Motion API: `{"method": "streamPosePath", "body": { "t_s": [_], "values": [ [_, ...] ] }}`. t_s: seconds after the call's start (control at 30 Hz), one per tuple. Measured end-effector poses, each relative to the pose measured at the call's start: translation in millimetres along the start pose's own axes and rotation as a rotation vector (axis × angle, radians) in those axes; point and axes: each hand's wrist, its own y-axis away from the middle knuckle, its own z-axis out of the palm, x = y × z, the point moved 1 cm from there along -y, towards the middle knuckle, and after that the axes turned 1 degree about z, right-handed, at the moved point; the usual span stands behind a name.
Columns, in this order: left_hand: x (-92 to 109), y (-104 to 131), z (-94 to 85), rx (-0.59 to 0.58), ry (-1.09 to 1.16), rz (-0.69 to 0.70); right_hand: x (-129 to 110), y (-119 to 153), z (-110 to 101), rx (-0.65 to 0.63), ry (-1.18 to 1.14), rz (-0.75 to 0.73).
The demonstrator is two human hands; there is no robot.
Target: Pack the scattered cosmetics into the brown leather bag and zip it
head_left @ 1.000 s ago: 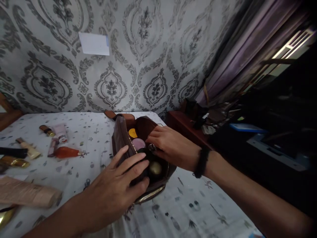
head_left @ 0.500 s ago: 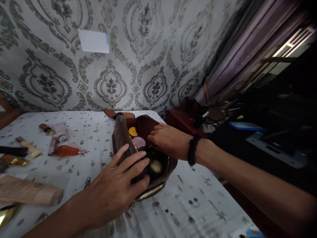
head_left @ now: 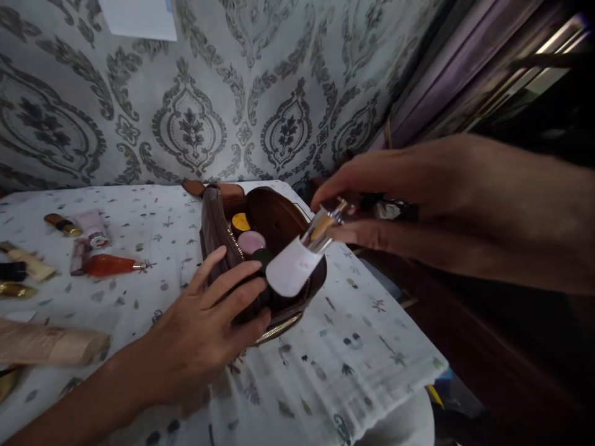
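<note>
White printed cloth (head_left: 334, 347), bearing one brown leather-look zippered bag (head_left: 216, 223), gaping. Left hand (head_left: 218, 322): spread loosely against bag. Right hand (head_left: 432, 186): pinching white tapered bottle (head_left: 292, 267) by its top.

It's dim, w/ window (head_left: 547, 80) lt, sl. blur.

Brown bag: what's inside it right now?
A yellow round item, a pink round item and a dark item show inside the brown bag. The left hand and the white bottle in the right hand cover the rest, which cannot be seen.
</note>
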Motion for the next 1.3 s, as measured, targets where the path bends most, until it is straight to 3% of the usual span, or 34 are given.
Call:
{"method": "streamPosePath", "body": {
  "t_s": [0.13,0.6,0.8,1.07,1.3],
  "values": [
    [1,-2,1.5,0.034,0.03,-0.011,-5,4,17,-0.106,-0.013,-0.211],
    [-2,-4,0.2,-0.01,0.083,0.005,-1,12,42,-0.298,-0.124,-0.133],
    [3,-5,1.2,-0.04,0.039,-0.024,-1,4,46,-0.321,-0.056,-0.12],
    [24,-4,20.6,0.105,0.001,-0.11,-5,0,46,-0.344,-0.07,-0.117],
    [23,-3,19.7,0.166,0.017,-0.097,-1,-1,27,-0.219,-0.027,-0.071]
  ]
}}
